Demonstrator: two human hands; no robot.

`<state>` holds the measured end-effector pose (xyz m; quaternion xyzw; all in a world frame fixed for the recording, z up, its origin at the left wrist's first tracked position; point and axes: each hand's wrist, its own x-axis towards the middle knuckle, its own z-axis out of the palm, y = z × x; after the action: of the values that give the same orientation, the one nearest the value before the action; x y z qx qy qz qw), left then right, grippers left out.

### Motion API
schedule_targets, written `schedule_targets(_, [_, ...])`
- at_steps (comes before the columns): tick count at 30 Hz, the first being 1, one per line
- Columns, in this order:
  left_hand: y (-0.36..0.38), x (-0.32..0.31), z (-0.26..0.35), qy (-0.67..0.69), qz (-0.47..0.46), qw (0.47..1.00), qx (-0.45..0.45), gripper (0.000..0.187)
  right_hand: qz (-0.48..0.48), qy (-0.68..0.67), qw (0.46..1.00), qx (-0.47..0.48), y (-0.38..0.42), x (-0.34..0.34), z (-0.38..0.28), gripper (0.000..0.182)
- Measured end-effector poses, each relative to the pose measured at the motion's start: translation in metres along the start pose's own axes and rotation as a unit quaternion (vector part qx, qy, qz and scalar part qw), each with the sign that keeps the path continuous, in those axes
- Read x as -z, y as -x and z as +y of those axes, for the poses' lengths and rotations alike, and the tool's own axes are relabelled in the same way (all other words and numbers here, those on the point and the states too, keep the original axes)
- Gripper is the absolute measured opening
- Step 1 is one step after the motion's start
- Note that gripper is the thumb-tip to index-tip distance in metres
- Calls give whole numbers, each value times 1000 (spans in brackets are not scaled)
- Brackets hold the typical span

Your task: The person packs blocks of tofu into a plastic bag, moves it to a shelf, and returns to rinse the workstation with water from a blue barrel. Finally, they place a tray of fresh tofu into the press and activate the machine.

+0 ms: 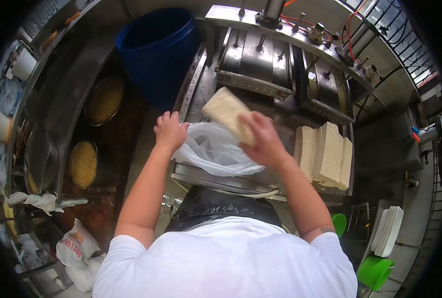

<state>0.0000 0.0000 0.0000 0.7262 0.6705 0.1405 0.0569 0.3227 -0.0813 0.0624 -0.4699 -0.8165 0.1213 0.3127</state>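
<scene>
A pale block of tofu [226,110] is in my right hand [264,139], its fingers closed around the block's near end. The block is tilted, slightly blurred, and held over the open mouth of a clear white plastic bag [216,149]. At the bag's left rim is my left hand [171,131], fingers curled and thumb against the plastic. The bag lies on the near edge of a metal table [201,173]. To the right of my right hand, several more tofu blocks [326,154] stand side by side on the metal.
Behind the table's work surface are metal press boxes [254,64] under a frame with orange hoses. A large blue barrel [156,54] stands at the back left. Round pans of yellowish food [84,164] sit low at left, near a printed sack [78,243]. Green buckets [374,272] are at lower right.
</scene>
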Motion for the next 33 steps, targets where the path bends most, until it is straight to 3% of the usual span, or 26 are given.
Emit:
schedule_targets(2, [-6,9,-8,16,-124,988,92,56,-72,37,996,39,-6,-37,-10,89])
schedule_targets(5, [12,-3,-5,9,-165,984,73,43,-202,104,974,23,37,-97,-1,79])
schedule_targets(6, [17,-11,-12,-4,-157,986,51,35,-199,101,974,22,46,-111,3,79])
schedule_targets(8, [36,-20,-13,18,-180,983,45,32,-290,110,951,13,69,-121,6,77])
schedule_targets(11, [43,-26,-9,29,-189,982,3,30,-317,129,939,-29,75,-110,10,81])
schedule_targets(13, [49,-22,11,-45,-120,992,-23,34,-289,126,949,-16,83,-108,22,78])
schedule_targets(15, [61,-15,34,-13,35,992,-123,37,-264,128,956,-18,93,-94,27,74])
schedule_targets(16, [61,-15,42,13,71,983,-172,38,-241,96,966,-25,90,-87,23,69])
schedule_targets(17, [62,-16,52,21,67,980,-188,38,-215,60,974,-26,90,-81,23,64])
schedule_targets(18, [63,-14,58,56,47,973,-218,33,-103,-7,994,-39,93,-74,23,54])
schedule_targets(19, [62,-11,64,88,30,965,-243,28,-98,-2,994,-45,98,-63,26,54])
schedule_targets(20, [61,-10,71,88,-54,964,-245,24,-20,26,993,-114,107,-45,28,55])
schedule_targets(21, [58,-12,73,89,-52,964,-247,24,59,52,981,-180,114,-30,31,56])
schedule_targets(23, [52,-22,77,167,-237,929,-228,28,145,143,952,-230,138,-6,52,57])
schedule_targets(24, [57,-30,77,184,-173,935,-248,32,173,203,932,-244,148,10,59,60])
schedule_targets(25, [57,-28,80,184,-172,935,-250,32,199,262,909,-256,159,28,67,63])
schedule_targets(27, [57,-23,84,185,-147,929,-284,35,216,370,849,-309,189,58,101,74])
schedule_targets(28, [59,-23,85,184,-149,928,-287,35,217,370,847,-313,196,72,110,74])
schedule_targets(30, [61,-23,85,197,-224,926,-232,36,197,426,767,-438,198,93,123,86])
schedule_targets(31, [61,-21,87,195,-224,926,-235,36,199,425,766,-440,191,99,128,86])
schedule_targets(33, [62,-19,91,184,-254,917,-247,37,51,267,725,-633,180,109,136,97])
